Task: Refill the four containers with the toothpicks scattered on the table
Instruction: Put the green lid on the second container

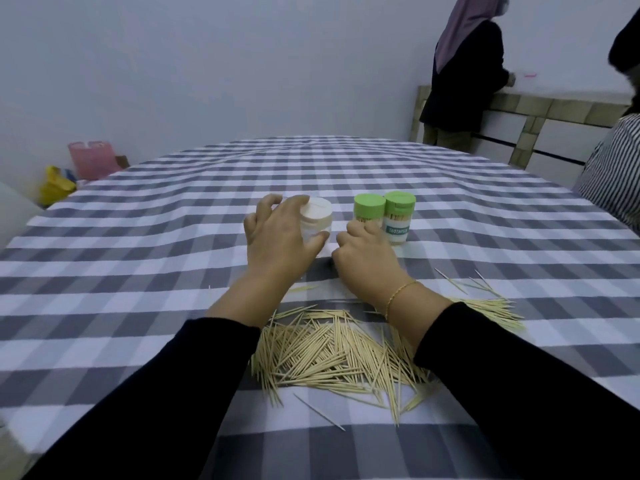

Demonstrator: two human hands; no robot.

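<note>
Table: the gray-and-white checked tablecloth (138, 244) covers the whole surface, and everything for the task sits on it.
Toothpick pile: the loose toothpicks (332, 355) lie in a dense heap at the near edge between the two forearms, with a thinner spread trailing off to the right and a few strays apart from the heap.
Left hand: the left hand (277, 237) grips the white container (317, 218), fingers curled over its top rim and thumb pressed against its lower side.
Right hand: the right hand (365, 258) reaches to the base of the nearer green-lidded container; its fingers are bent and touch the lower wall, but whether they actually grip it cannot be told (the fingertips are blurred).
White container: a short round tub standing upright, its top a flat pale disc; whether that is a lid or packed toothpick ends cannot be told.
Left green-lidded container (369, 211): upright, lid on, toothpicks visible through the clear wall below the lid.
Right green-lidded container (399, 218): upright, touching its neighbour, lid on, packed with toothpicks above a green label reading TOOTHPICK.
</note>
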